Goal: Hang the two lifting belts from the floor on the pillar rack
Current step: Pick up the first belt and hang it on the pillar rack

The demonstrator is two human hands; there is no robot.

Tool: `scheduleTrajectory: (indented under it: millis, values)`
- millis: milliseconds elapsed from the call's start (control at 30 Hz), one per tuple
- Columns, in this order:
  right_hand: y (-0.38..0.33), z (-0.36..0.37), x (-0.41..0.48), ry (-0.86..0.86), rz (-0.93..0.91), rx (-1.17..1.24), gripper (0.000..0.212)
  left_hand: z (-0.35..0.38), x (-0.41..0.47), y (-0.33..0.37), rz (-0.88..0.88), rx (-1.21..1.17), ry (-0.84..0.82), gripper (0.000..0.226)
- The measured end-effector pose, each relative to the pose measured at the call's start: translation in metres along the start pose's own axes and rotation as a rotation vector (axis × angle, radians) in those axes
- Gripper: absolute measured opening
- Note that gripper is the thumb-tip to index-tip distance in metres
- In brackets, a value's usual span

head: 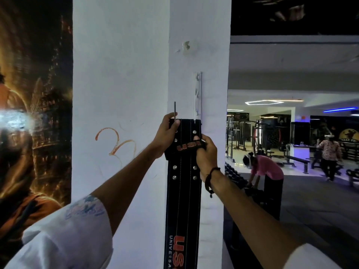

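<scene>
While belt (183, 171) hangs against pillar (120, 74), left hand (167, 134), right hand (206, 152) clamp its top below rack (197, 94).

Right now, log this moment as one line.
step: hanging belt | left hand: holds belt top | right hand: grips loop | rack: hooks bare above

Orange scribble (114, 141) on white pillar face, left of centre. Chipped hole in plaster (186, 47) higher up. Dark glowing mural (35, 105) covers wall at left. Gym hall behind at right: person in pink top (266, 171) bent over dumbbell rack (236, 176); second person in patterned shirt (329, 152) further back; weight machine (259, 135), flat bench (297, 160), hexagonal ceiling light (264, 102), blue strip light (340, 109).
</scene>
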State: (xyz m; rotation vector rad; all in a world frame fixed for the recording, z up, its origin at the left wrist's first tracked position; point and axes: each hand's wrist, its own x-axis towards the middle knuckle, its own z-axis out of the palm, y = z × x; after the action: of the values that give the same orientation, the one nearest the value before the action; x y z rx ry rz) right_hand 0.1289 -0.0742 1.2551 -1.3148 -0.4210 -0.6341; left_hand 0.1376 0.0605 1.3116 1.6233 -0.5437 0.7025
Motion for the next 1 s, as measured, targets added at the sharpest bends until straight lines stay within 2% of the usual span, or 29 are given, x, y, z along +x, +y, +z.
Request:
scheduleTrajectory:
  millis: [100,267,333,400,467,533,633,733,833,1000]
  values:
    - [-0.006,0.011,0.006,0.109,0.008,0.064,0.013,0.005,-0.016,-0.016,-0.015,-0.026,0.036,0.046]
    - [-0.013,0.021,0.013,0.153,-0.013,0.082,0.012,0.017,-0.052,-0.025,-0.029,-0.051,0.257,0.039]
    - [-0.016,0.022,0.017,0.15,-0.037,0.075,0.013,0.023,-0.074,-0.034,0.014,-0.047,0.217,0.042]
    - [-0.016,0.02,0.02,0.15,-0.05,0.058,0.018,0.024,-0.098,-0.056,0.015,0.043,0.088,0.047]
    - [-0.016,0.015,0.022,0.151,-0.054,0.064,0.019,0.023,-0.123,-0.085,-0.048,0.121,-0.036,0.04]
    - [-0.015,0.009,0.022,0.148,-0.057,0.059,0.02,0.025,-0.137,-0.102,-0.115,0.116,-0.073,0.033]
    - [-0.01,0.004,0.021,0.153,-0.029,0.05,0.021,0.031,-0.114,-0.083,-0.207,0.01,0.023,0.035]
    - [-0.001,0.001,0.014,0.138,0.001,0.058,0.015,0.029,-0.066,-0.049,-0.131,-0.039,0.191,0.024]
    - [-0.004,-0.001,0.015,0.157,-0.002,0.095,0.017,0.027,-0.045,-0.037,-0.05,0.034,0.187,0.028]
    - [-0.008,0.001,0.018,0.173,-0.016,0.091,0.022,0.046,-0.074,-0.051,-0.006,-0.049,0.284,0.021]
